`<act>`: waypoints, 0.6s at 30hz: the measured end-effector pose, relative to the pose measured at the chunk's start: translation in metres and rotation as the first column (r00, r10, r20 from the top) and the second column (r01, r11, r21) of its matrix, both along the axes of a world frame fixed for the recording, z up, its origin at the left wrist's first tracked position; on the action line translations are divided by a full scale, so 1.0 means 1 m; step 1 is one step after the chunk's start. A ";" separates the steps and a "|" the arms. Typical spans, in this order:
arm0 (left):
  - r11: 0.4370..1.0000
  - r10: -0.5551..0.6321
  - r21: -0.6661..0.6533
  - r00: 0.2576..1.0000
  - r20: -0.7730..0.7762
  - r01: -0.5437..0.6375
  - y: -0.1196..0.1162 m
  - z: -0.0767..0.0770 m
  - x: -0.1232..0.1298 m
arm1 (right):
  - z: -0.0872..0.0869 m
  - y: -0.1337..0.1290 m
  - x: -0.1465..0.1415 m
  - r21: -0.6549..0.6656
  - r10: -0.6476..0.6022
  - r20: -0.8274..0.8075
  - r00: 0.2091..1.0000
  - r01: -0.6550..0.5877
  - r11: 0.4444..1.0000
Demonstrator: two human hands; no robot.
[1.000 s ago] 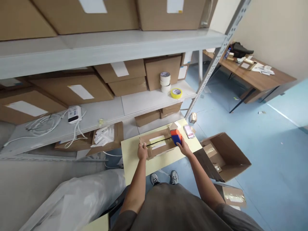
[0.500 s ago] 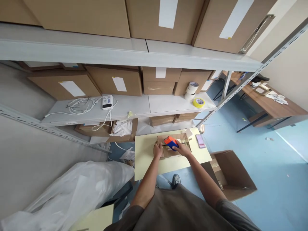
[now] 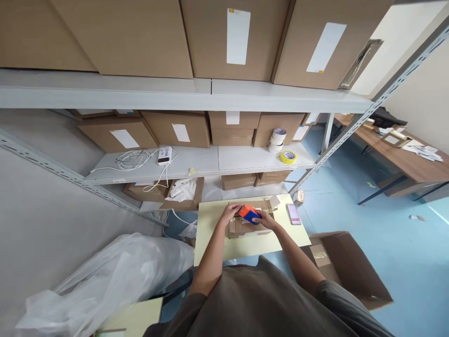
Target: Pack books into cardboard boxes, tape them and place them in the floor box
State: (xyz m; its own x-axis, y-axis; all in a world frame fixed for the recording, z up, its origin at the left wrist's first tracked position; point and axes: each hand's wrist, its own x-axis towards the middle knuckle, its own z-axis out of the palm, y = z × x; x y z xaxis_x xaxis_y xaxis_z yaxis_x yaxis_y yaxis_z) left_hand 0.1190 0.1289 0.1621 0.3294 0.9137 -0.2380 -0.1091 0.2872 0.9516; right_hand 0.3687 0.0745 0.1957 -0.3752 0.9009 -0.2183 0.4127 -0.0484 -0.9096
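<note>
My right hand [image 3: 265,220] is closed around the near end of a blocky orange-and-blue object [image 3: 249,213], whose exact kind I cannot make out. It is held above a brown cardboard box [image 3: 247,228] on a pale yellow table [image 3: 210,238]. My left hand [image 3: 229,213] is at the object's orange end, its fingers pinched together. What sits between those fingers is too small to tell. The box shows strips of clear tape, and the hands and the object hide part of its top.
A patterned purple item [image 3: 293,214] lies at the table's right. An open carton [image 3: 361,262] stands on the floor. Shelves [image 3: 189,161] ahead hold boxes, white tape rolls [image 3: 278,138], yellow tape [image 3: 288,157] and a power strip [image 3: 164,155]. A plastic-wrapped bundle [image 3: 140,267] lies left.
My left hand has left the box's left edge and risen to the orange end of the object. A dark line between them no longer shows. The view has tilted up slightly.
</note>
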 end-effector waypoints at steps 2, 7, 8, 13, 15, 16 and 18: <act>0.998 0.062 -0.016 0.998 -0.005 -0.062 -0.002 0.002 0.002 | 0.006 0.003 0.005 0.008 0.036 -0.009 0.999 -0.036 0.999; 0.948 0.296 0.143 0.952 -0.081 -0.283 -0.011 0.007 0.007 | 0.013 0.011 0.012 0.076 0.003 0.109 0.994 -0.011 0.997; 0.926 0.351 0.180 0.932 -0.091 -0.331 -0.013 0.007 0.010 | 0.013 0.013 0.012 0.093 -0.021 0.137 0.990 0.009 0.996; 0.802 0.594 0.237 0.777 -0.207 -0.549 -0.022 0.000 0.021 | 0.016 0.030 0.019 0.131 -0.005 0.154 0.988 -0.015 0.991; 0.749 0.662 0.218 0.691 -0.291 -0.626 -0.023 -0.005 0.015 | 0.017 0.036 0.033 0.133 0.026 0.173 0.985 -0.050 0.990; 0.726 0.683 0.212 0.651 -0.331 -0.654 -0.023 -0.007 0.009 | 0.017 0.039 0.042 0.128 0.036 0.188 0.982 -0.061 0.990; 0.696 0.704 0.208 0.596 -0.385 -0.687 -0.023 -0.012 -0.005 | 0.018 0.042 0.059 0.103 0.052 0.212 0.976 -0.075 0.992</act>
